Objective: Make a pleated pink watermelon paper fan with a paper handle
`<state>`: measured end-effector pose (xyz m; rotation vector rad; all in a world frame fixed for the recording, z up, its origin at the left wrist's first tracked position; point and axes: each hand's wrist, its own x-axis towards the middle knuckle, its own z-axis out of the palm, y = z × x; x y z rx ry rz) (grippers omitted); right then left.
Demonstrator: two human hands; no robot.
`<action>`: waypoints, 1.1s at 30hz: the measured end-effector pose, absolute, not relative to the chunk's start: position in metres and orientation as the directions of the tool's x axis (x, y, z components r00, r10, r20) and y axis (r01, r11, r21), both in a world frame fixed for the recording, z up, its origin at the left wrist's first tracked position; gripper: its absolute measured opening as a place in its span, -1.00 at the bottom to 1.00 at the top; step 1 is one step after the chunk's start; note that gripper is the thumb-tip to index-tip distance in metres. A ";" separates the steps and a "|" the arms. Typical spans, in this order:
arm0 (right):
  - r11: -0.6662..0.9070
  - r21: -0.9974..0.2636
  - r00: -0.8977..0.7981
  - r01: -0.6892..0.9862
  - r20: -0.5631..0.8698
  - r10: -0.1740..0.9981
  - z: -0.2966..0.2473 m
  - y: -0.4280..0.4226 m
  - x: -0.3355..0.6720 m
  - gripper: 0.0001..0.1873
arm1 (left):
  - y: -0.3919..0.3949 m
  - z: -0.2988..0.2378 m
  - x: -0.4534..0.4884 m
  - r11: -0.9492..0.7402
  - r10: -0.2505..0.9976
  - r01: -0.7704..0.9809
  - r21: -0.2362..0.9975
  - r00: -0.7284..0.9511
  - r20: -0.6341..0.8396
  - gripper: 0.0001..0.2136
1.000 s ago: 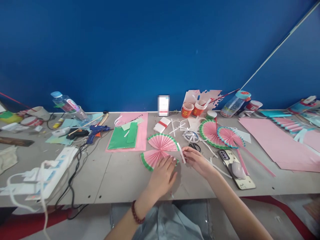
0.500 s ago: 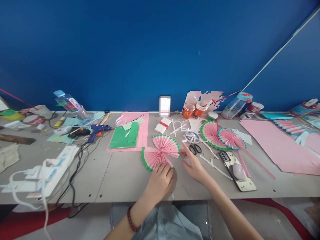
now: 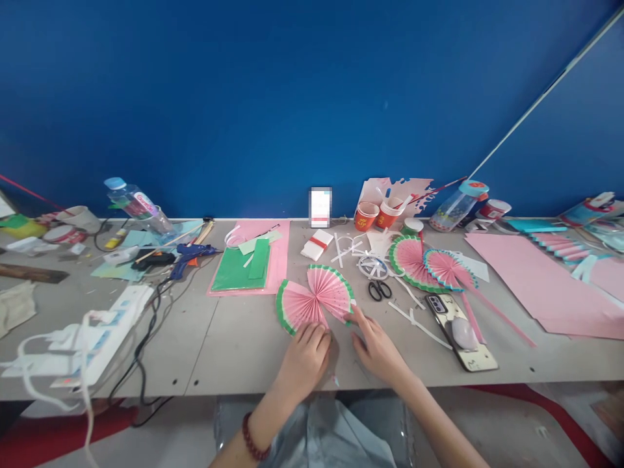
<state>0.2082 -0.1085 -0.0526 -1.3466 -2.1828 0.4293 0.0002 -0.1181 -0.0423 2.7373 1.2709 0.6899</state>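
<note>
A pleated pink paper fan (image 3: 331, 290) with a green border and dark seed marks lies spread on the table, with a gap at its top and another at its lower right. My left hand (image 3: 305, 356) is closed over the fan's lower edge, its fingers together on the paper and its thumb hidden. At the right rim, my right hand (image 3: 377, 348) touches the green border with a stretched index finger, near a small white spot. Its thumb stands apart from that finger. Black-handled scissors (image 3: 379, 290) lie just beyond the right hand.
Finished pleated fans (image 3: 414, 263), white paper strips (image 3: 412, 318) and a phone (image 3: 463, 335) lie to the right. Green paper (image 3: 238, 270), a blue glue gun (image 3: 190, 257) and a power strip (image 3: 112, 335) are leftward. Red paper cups (image 3: 366, 216) stand at the back.
The fan has turned slightly clockwise, its right section coming lower. My right hand has moved down to the rim, and my left hand has shifted slightly left.
</note>
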 end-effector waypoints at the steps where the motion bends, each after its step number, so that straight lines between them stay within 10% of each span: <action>1: 0.453 -0.522 -0.358 0.723 0.279 0.891 -0.053 -0.111 0.207 -0.21 | -0.119 -0.044 0.001 -0.656 0.740 0.721 0.222 0.557 0.378 -0.74; 33: 0.235 -0.783 -0.052 0.575 0.252 0.966 -0.057 -0.124 0.184 -0.49 | -0.112 -0.051 0.005 -0.532 0.827 0.780 0.330 0.394 0.401 -0.85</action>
